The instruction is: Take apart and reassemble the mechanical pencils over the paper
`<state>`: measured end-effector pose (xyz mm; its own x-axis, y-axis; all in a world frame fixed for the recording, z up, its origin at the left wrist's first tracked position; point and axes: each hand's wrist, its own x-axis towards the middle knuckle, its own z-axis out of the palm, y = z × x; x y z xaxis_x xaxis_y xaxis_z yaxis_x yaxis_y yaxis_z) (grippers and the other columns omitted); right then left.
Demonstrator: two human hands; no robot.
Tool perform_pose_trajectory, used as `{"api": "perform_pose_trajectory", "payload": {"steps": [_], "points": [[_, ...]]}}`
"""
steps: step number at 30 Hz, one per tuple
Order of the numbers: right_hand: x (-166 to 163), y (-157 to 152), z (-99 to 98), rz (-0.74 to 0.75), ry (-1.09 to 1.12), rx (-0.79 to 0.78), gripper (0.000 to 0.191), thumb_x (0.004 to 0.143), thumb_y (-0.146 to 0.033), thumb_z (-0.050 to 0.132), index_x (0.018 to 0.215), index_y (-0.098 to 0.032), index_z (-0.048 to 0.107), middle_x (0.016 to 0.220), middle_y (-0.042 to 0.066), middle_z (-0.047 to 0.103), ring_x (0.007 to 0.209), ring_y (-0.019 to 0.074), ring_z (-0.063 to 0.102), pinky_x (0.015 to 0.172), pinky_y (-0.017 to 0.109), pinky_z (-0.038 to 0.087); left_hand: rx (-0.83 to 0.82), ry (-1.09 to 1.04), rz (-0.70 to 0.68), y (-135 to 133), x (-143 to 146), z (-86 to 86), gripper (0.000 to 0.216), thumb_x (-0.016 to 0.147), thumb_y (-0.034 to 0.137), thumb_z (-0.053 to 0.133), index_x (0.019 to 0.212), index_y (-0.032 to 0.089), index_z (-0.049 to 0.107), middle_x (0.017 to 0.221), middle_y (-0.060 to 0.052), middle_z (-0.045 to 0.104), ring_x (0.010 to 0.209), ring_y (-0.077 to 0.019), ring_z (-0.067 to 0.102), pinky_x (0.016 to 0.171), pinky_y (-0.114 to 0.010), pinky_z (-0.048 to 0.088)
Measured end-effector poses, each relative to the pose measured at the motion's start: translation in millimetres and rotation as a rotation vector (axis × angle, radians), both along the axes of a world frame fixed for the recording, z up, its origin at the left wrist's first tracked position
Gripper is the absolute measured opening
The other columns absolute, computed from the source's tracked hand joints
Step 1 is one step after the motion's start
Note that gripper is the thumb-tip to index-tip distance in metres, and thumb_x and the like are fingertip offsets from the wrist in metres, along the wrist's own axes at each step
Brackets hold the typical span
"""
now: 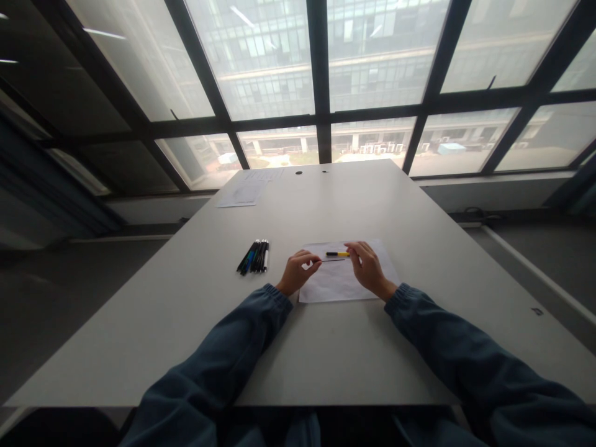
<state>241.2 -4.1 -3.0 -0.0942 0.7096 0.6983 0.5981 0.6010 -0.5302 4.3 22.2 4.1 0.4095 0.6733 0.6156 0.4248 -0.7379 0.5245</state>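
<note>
My left hand [298, 271] is closed in a pinch on a thin dark pen refill [333, 260], which points right, just above the paper. My right hand [367, 267] has its fingers bent and drawn together beside the refill's far end. Whatever lies between those fingertips is too small to make out. A black and yellow pen piece [337, 253] is right behind the refill, its yellow end meeting my right fingertips; whether they grip it I cannot tell. Under both hands spreads a white sheet of paper [333, 288].
Left of the paper lies a bunch of several pens [254, 257], mostly black with some blue and white. Printed sheets [242, 191] rest at the far left of the white table [195, 323]. Two cable holes sit near its back edge. Large windows [274, 56] stand behind.
</note>
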Motion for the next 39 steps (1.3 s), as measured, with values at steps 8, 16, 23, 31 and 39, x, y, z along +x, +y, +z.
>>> {"api": "perform_pose_trajectory", "payload": {"steps": [8, 16, 23, 31, 39], "points": [[13.3, 12.5, -18.2, -0.220, -0.281, -0.200, 0.031, 0.087, -0.011, 0.051, 0.114, -0.017, 0.066, 0.113, 0.012, 0.062, 0.106, 0.0270, 0.050, 0.094, 0.039, 0.041, -0.069, -0.078, 0.130, 6.1, -8.3, -1.7, 0.015, 0.087, 0.031, 0.065, 0.081, 0.018, 0.070, 0.072, -0.002, 0.062, 0.065, -0.0133, 0.051, 0.064, -0.026, 0.044], [13.1, 13.4, -22.9, -0.220, -0.403, -0.281, 0.016, 0.092, -0.022, 0.056, 0.101, -0.021, 0.069, 0.107, 0.009, 0.064, 0.103, 0.0253, 0.050, 0.088, 0.038, 0.038, -0.109, -0.098, 0.151, 6.2, -8.1, -2.2, 0.020, 0.088, 0.036, 0.063, 0.081, 0.018, 0.070, 0.072, -0.002, 0.063, 0.064, -0.0130, 0.050, 0.064, -0.026, 0.043], [15.5, 17.3, -25.4, -0.227, -0.285, -0.229, 0.004, 0.086, -0.020, 0.062, 0.083, -0.021, 0.065, 0.089, 0.008, 0.066, 0.090, 0.0259, 0.053, 0.079, 0.039, 0.038, -0.122, -0.115, 0.172, 7.5, -9.4, -3.4, 0.023, 0.087, 0.038, 0.062, 0.081, 0.018, 0.071, 0.071, -0.002, 0.064, 0.062, -0.0125, 0.050, 0.062, -0.026, 0.043], [20.0, 25.6, -30.9, -0.245, 0.156, -0.266, 0.011, 0.086, -0.029, 0.056, 0.084, -0.019, 0.061, 0.083, 0.007, 0.066, 0.079, 0.0226, 0.058, 0.073, 0.035, 0.044, -0.128, -0.199, 0.298, 15.0, -16.5, -13.8, 0.024, 0.088, 0.039, 0.061, 0.085, 0.018, 0.071, 0.075, -0.001, 0.067, 0.064, -0.0122, 0.054, 0.060, -0.024, 0.043], [19.6, 26.0, -29.4, -0.200, 0.257, -0.259, 0.016, 0.085, -0.034, 0.055, 0.085, -0.019, 0.059, 0.082, 0.007, 0.065, 0.078, 0.0221, 0.058, 0.074, 0.037, 0.046, -0.125, -0.204, 0.294, 14.5, -16.2, -13.8, 0.025, 0.088, 0.040, 0.061, 0.085, 0.017, 0.071, 0.074, -0.002, 0.066, 0.064, -0.0123, 0.054, 0.061, -0.025, 0.043]]}}
